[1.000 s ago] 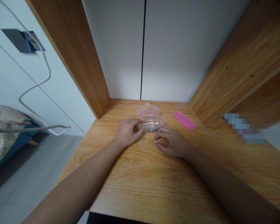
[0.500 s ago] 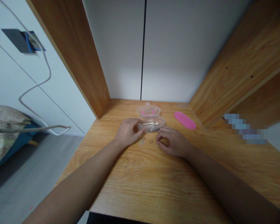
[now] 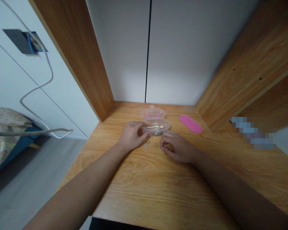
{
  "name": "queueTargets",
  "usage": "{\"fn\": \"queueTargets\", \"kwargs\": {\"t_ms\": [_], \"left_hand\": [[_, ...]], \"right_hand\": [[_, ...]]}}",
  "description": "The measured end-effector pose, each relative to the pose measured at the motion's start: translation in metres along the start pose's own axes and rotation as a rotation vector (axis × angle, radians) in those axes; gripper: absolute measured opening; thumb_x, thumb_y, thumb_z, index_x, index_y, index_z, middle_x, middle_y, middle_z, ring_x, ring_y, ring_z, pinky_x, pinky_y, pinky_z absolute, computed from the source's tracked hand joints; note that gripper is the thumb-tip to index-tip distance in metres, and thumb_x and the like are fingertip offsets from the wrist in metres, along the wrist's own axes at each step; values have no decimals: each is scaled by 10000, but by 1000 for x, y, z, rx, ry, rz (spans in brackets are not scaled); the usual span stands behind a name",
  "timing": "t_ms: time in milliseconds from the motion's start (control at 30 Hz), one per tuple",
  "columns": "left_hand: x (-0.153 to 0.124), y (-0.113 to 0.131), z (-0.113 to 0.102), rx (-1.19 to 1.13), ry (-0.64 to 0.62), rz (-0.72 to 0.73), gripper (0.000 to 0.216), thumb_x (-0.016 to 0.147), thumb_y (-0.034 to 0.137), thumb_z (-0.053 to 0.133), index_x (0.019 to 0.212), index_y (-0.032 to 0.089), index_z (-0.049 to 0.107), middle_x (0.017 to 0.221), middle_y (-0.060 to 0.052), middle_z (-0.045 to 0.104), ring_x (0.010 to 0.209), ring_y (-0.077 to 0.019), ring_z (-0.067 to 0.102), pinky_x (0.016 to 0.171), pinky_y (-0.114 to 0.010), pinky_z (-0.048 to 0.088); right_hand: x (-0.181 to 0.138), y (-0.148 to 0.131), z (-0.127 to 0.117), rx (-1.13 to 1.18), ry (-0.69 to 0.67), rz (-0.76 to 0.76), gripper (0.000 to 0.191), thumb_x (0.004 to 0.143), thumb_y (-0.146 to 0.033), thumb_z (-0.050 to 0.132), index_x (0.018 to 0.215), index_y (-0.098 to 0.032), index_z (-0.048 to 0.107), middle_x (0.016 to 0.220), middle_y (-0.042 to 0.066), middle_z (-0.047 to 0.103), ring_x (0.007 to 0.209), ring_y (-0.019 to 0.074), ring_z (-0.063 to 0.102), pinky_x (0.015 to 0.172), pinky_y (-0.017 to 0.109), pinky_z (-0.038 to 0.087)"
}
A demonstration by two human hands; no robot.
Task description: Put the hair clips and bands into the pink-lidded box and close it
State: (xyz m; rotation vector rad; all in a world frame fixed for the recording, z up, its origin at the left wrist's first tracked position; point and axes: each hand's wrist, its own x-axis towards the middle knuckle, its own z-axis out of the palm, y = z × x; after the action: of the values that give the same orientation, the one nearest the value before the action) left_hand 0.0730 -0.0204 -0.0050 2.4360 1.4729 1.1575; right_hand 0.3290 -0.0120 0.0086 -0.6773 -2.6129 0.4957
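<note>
The left hand grips one end of the clear oval plastic box, likely so it won't slide. The right hand curls its fingertips together; I can't tell if they hold anything. Small thin round bands lie between them on the brown wooden surface

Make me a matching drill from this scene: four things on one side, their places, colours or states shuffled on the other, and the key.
Things:
1. Left hand
2. Oval piece
3. Clear case
4. Right hand

Descriptions:
A. Open, with slim pale items inside
B. Fingertips just right of a dark ring
C. Touching the case's left end
D. Bright pink

Pairs: 1-C, 2-D, 3-A, 4-B
</note>
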Motion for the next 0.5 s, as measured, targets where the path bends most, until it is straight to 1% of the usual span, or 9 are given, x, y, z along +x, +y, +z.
{"fn": "queueTargets", "kwargs": {"t_ms": [200, 333, 500], "left_hand": [[0, 1, 0, 2, 1, -4, 266, 860, 371, 714, 1069, 209, 679, 1057, -69, 763, 987, -259, 709, 910, -432, 536], [1, 2, -1, -14, -9, -5, 258, 861, 370, 712, 1059, 208, 679, 1039, -63, 765, 977, -259, 709, 904, -427, 535], [0, 1, 0, -12, -13, -15, 265, 861, 367, 712, 1074, 212, 680, 1059, -63, 764, 993, -265, 707, 913, -439, 533]], "right_hand": [[1, -1, -2, 16, -18, 28, 78, 866, -122, 552, 870, -198, 572, 879, 54, 605, 884, 221, 557, 782, 365, 433], [0, 0, -4, 7, -12, 9, 77, 860, -133, 580, 893, -202, 591, 904, 53, 611, 911, 223, 566, 799, 370, 433], [-1, -2, -4, -23, -45, -15, 129, 827, -105, 592, 907, -206, 606, 930, 54, 601, 919, 224, 560, 820, 385, 436]]}}
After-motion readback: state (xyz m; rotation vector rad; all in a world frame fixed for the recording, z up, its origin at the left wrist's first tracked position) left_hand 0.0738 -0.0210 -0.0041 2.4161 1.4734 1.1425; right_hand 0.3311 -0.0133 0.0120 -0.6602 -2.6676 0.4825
